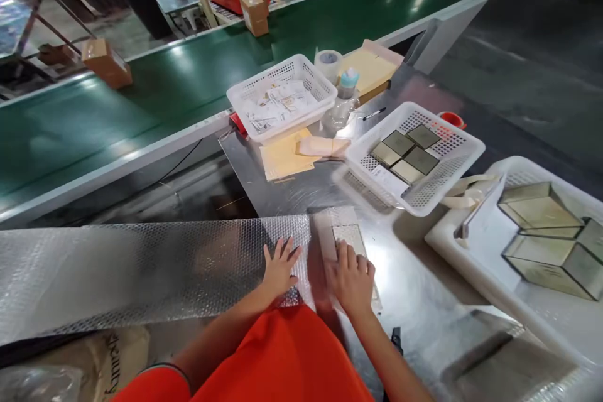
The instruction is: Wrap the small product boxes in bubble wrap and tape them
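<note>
A long sheet of bubble wrap [155,264] stretches from the left edge onto the metal table. My left hand [279,269] lies flat near its right end, fingers spread. Just to the right sits a flat piece wrapped in bubble wrap [347,232]. My right hand [353,273] rests on it with fingers bent and close together, gripping its upper side. What lies inside the wrapping cannot be made out.
On the metal table [301,198] stand a white basket of packets [282,103], a basket of dark-edged glass pieces [414,157] and a larger bin [475,264]. Behind runs a green conveyor [188,75] with cardboard boxes [107,64]. A bottle [346,103] and tape roll [328,63] stand nearby.
</note>
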Available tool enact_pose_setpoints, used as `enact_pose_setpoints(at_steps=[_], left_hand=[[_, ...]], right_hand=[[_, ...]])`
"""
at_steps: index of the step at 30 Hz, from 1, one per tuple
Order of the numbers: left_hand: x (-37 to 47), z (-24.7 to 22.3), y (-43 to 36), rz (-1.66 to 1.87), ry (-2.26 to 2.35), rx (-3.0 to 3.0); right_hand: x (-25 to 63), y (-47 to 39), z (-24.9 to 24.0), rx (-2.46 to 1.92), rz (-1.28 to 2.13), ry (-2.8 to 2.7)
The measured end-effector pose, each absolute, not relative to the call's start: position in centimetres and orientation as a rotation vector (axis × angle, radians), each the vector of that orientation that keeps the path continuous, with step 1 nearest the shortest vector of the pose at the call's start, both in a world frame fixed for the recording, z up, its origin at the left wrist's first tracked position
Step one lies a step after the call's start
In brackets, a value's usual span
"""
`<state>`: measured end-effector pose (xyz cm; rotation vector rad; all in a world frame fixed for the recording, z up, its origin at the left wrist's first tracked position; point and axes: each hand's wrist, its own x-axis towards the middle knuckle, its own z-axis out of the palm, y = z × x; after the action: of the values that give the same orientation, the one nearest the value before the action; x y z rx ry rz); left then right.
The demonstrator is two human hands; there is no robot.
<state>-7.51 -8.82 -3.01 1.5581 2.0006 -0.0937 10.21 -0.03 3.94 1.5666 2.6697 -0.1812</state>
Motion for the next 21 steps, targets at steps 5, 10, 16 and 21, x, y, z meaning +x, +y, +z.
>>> enact_pose_setpoints(at_steps=[5, 10, 16, 21], left_hand=[[-7.2, -2.4, -8.6, -0.010, 2.003, 1.492], [-7.5, -2.2, -8.7, -0.001, 2.009, 1.465], [-6.4, -2.5, -7.8, -0.063, 2.000, 1.604], [-4.3, -3.5, -6.0, -0.045, 1.909, 1.728]], right_hand=[[9.7, -0.3, 3.0, 1.622, -0.226, 2.691], [10.7, 2.4, 3.9, 1.837, -0.753, 2.289], [11.5, 4.8, 5.4, 1.895, -0.839, 1.960], [16.5, 7.8, 5.3, 2.013, -0.655, 1.924]])
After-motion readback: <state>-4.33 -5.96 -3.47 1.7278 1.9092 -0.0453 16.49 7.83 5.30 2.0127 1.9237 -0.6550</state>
